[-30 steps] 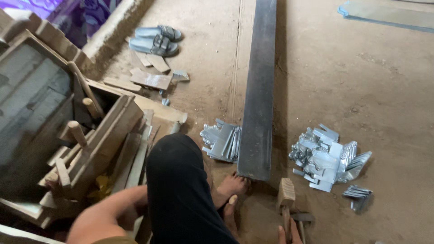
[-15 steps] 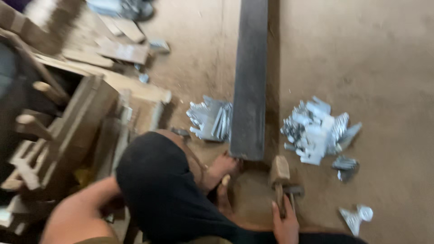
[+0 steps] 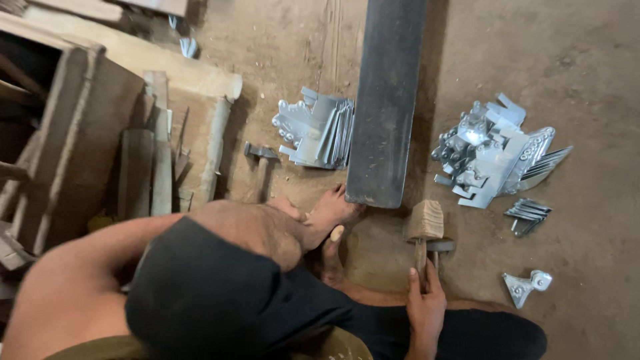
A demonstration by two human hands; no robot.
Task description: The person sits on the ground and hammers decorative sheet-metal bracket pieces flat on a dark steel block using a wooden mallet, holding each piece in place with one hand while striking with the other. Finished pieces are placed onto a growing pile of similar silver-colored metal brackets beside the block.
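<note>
A: Since the earlier picture, what has moved in the head view?

B: Now the view looks more straight down, and the sandals at the top have gone out of it. The right hand [image 3: 424,308] was at the lower edge before; now it is seen whole, closed around the handle of the wooden mallet [image 3: 423,228].

A: Where does the mallet lie?

B: Its block head rests on the dirt floor [image 3: 593,60], just beside the near end of the long dark metal bar [image 3: 387,100]. A second, smaller hammer head [image 3: 440,246] lies touching the mallet handle.

A: And the left hand?

B: I cannot tell its state. Only the left arm [image 3: 73,267] shows at the lower left; the hand itself is hidden behind the knee in black cloth.

A: What is around?

B: 1 bare foot [image 3: 327,213] touches the end of the bar. Left of the bar lies 1 stack of shiny metal brackets [image 3: 320,130]; right of it lies a bigger loose pile of brackets [image 3: 490,157]. Near this pile are a few thin plates [image 3: 528,213] and 1 single bracket [image 3: 525,287]. A small hammer [image 3: 259,163] lies left of the stack, next to wooden pieces [image 3: 143,170] and a wooden frame [image 3: 60,133].
</note>
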